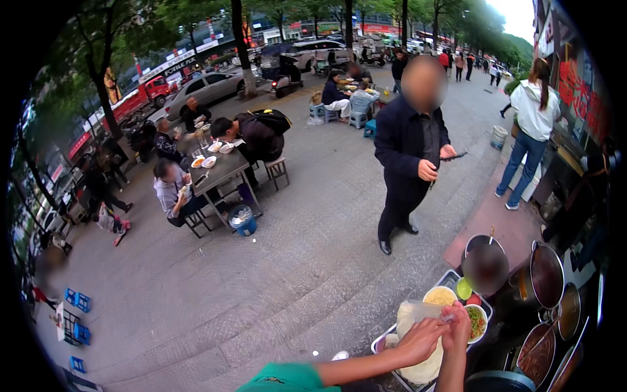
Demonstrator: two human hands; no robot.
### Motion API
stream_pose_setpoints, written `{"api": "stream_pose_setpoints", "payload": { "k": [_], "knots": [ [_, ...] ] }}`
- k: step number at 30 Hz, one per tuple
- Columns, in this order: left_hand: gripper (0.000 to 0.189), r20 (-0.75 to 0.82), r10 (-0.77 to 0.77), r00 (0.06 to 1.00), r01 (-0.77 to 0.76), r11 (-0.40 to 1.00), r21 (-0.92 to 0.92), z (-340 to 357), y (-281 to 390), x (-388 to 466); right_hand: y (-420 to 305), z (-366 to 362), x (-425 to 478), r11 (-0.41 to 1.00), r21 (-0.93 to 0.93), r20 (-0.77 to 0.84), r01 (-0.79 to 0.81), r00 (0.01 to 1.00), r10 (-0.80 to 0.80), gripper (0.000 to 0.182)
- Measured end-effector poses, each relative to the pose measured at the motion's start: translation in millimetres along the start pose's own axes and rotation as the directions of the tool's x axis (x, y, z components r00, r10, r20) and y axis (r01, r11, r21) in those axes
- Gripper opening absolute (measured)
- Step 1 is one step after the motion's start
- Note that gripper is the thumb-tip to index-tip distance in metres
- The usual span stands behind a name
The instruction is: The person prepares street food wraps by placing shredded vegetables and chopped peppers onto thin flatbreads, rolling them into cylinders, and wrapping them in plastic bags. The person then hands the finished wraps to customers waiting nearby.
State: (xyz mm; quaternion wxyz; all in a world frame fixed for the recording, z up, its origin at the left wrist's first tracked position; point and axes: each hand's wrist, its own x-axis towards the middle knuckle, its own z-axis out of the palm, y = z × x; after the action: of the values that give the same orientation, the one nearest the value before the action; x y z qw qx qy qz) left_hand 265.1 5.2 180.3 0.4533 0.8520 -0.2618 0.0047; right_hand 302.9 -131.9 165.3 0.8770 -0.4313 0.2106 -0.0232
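Note:
Both of my hands meet over a metal tray (377, 343) at the lower right. My left hand (427, 338) and my right hand (456, 326) pinch the end of a thin clear plastic bag (422, 310). Beneath my hands lies a stack of pale round flatbreads (422, 371). Beyond it in the tray stands a bowl of shredded yellow food (440, 296), with a lime-green cup (463, 288) beside it. A white bowl of chopped green and orange vegetables (476, 323) is just right of my hands.
Large pots of dark sauce or broth (547, 277) and a pot of reddish sauce (536, 355) stand at the right. A person in a dark jacket (409, 142) stands in front, holding a dark object. People eat at a metal table (220, 171); a blue bin (243, 224) stands beside it.

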Motion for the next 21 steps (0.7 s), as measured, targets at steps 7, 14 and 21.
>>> {"api": "stream_pose_setpoints", "payload": {
  "k": [7, 14, 21],
  "knots": [
    [0.041, -0.320, -0.422, 0.848, 0.469, 0.879, 0.082, -109.8, -137.8, -109.5, 0.2, 104.0, 83.4, 0.982, -0.188, 0.076, -0.017, 0.997, 0.032, 0.030],
    [0.027, -0.590, -0.803, 0.089, 0.908, 0.309, -0.283, -154.1, -248.6, -310.3, -16.1, 184.5, 161.9, 0.960, -0.256, 0.097, 0.115, 0.991, -0.092, 0.020],
    [0.022, -0.414, -0.895, -0.166, 0.872, 0.063, -0.486, -69.5, -257.8, -471.6, -23.3, 249.9, 231.7, 0.929, -0.343, 0.187, 0.138, 0.979, -0.076, 0.007]
  ]
}}
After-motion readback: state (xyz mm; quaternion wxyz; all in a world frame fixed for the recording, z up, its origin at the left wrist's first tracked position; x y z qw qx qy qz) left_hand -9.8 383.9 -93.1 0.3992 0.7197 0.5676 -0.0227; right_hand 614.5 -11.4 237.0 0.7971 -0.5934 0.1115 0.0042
